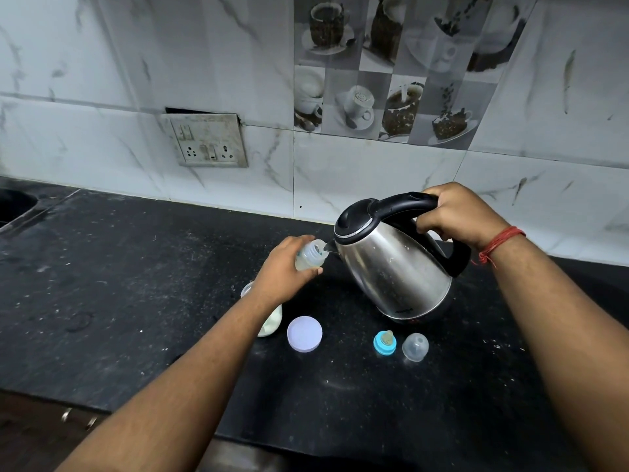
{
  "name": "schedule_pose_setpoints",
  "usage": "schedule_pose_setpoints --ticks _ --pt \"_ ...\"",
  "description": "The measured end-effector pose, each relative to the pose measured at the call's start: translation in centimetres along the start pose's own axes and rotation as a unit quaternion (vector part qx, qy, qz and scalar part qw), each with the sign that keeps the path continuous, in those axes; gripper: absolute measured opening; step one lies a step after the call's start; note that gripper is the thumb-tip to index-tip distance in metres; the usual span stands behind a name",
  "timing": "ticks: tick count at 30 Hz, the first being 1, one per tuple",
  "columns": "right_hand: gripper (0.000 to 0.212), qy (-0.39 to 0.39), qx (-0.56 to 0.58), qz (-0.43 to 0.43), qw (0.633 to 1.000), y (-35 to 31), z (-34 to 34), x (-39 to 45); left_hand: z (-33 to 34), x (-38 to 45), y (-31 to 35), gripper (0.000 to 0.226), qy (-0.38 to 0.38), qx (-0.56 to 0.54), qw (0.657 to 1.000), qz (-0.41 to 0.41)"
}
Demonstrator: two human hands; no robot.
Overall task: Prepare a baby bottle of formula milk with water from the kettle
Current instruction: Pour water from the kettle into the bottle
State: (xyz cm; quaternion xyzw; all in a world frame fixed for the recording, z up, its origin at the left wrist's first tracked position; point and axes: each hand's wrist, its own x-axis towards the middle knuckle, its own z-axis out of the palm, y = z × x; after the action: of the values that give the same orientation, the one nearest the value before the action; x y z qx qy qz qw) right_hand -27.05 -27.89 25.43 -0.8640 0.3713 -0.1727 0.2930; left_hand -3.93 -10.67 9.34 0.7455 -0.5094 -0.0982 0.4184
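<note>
My left hand (pixel 286 267) grips a small clear baby bottle (pixel 311 255) with its open mouth tilted toward the kettle. A steel kettle (pixel 394 267) with a black lid and handle is tipped left, its spout touching the bottle's mouth. My right hand (pixel 456 212) is closed around the kettle's handle and holds it above the black counter (pixel 136 284). A blue teat ring (pixel 384 342) and a clear dome cap (pixel 415 347) lie on the counter in front of the kettle. A jar of white powder (pixel 272 323) stands partly hidden under my left forearm, its pale round lid (pixel 304 333) lying beside it.
A tiled wall with a socket plate (pixel 207 141) runs behind the counter. A sink edge (pixel 13 206) shows at the far left. Drawer handles (pixel 78 417) sit below the counter's front edge.
</note>
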Motion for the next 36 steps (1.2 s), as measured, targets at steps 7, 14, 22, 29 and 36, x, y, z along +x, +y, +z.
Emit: schedule_pose_setpoints --ticks 7,14,22,29,36 --pt "0.014 0.0 0.008 0.001 1.0 0.1 -0.3 0.7 0.1 0.8 0.0 0.065 0.005 -0.002 1.0 0.006" --pt "0.013 -0.008 0.003 0.008 1.0 0.0 -0.6 1.1 0.3 1.3 -0.2 0.066 0.003 -0.001 1.0 0.004" --pt "0.012 -0.014 0.018 0.021 1.0 0.2 -0.5 1.5 0.3 1.7 -0.3 0.066 0.0 0.004 1.0 0.005" --pt "0.014 -0.022 0.015 0.018 0.999 0.4 -0.8 2.2 0.5 2.0 -0.3 0.066 -0.002 -0.001 1.0 0.007" --pt "0.021 -0.019 0.006 0.017 1.0 0.2 -1.0 2.5 0.4 2.5 -0.3 0.065 -0.004 -0.005 1.0 0.009"
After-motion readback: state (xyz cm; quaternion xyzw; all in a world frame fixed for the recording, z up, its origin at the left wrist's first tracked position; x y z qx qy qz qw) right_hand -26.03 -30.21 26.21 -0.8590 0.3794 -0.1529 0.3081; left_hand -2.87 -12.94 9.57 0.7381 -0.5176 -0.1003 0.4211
